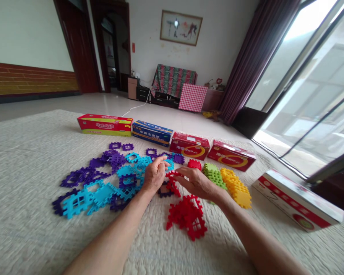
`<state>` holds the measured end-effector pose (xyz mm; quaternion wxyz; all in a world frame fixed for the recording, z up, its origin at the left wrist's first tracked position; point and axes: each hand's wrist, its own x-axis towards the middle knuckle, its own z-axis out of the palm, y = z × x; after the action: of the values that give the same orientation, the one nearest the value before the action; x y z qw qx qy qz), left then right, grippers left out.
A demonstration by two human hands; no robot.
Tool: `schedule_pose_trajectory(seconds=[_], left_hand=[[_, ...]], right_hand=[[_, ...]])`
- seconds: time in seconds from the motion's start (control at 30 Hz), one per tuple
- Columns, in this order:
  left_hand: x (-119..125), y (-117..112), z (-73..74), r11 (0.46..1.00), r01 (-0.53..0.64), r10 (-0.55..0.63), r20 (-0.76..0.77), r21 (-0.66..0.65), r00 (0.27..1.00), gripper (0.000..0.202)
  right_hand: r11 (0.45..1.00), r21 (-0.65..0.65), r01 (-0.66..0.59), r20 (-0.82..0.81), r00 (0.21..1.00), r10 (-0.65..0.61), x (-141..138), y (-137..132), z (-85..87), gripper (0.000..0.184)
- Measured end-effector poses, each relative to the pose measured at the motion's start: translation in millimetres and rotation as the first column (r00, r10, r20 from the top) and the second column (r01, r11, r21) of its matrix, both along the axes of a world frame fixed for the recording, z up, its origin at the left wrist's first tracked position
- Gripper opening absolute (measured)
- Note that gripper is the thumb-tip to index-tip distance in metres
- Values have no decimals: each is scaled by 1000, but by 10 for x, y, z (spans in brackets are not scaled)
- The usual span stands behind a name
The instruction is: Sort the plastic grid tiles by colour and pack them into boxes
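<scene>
My left hand [154, 175] and my right hand [196, 182] meet over a spread of flat plastic interlocking tiles on a pale quilted surface [25, 168]. Both pinch a red tile [172, 181] held between them, fingers closed on its edges. Just below lies a heap of red tiles [187, 217]. Purple tiles [86, 175] and cyan tiles [103, 193] are scattered to the left. A stack of green tiles [214, 175] and a stack of yellow tiles [237, 187] lie right of my right hand.
A row of cardboard boxes stands beyond the tiles: a red one [104, 125], a blue one [151, 132], two more red ones [189, 146] [231, 154]. A white and red box [298, 200] lies at the right edge. Glass doors [312, 84] are on the right.
</scene>
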<state>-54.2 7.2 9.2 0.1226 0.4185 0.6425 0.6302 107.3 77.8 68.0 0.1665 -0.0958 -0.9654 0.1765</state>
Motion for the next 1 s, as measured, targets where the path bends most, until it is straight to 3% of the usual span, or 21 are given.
schedule_pose_trajectory(seconds=[0.07,0.17,0.33,0.4,0.53,0.73,0.83,1.0], left_hand=[[5,0,-1,1000,1,-1,-7,1,1000,34],[10,2,-3,1000,9,-9,-10,3,1000,33],[13,-3,10,1000,1,-1,-13,-5,1000,33],[13,-6,14,1000,6,-6,-12,-8,1000,33],[15,-3,11,1000,3,-3,-25,-9,1000,34],[16,2,6,1000,7,-7,-22,-2,1000,33],[13,4,-2,1000,3,-3,-32,-2,999,33],[13,17,-27,1000,-2,3,-41,11,999,33]], right_hand=[[993,5,115,5,993,-115,16,52,27,27],[969,32,246,79,966,-247,22,92,16,20],[895,243,375,267,861,-433,79,29,22,19],[910,271,315,321,861,-394,132,26,42,22],[948,256,191,281,923,-262,229,109,24,47],[954,271,130,213,958,-191,232,191,-80,55],[964,262,33,217,972,-92,188,152,-97,63],[970,241,-44,275,961,-24,142,80,-90,48]])
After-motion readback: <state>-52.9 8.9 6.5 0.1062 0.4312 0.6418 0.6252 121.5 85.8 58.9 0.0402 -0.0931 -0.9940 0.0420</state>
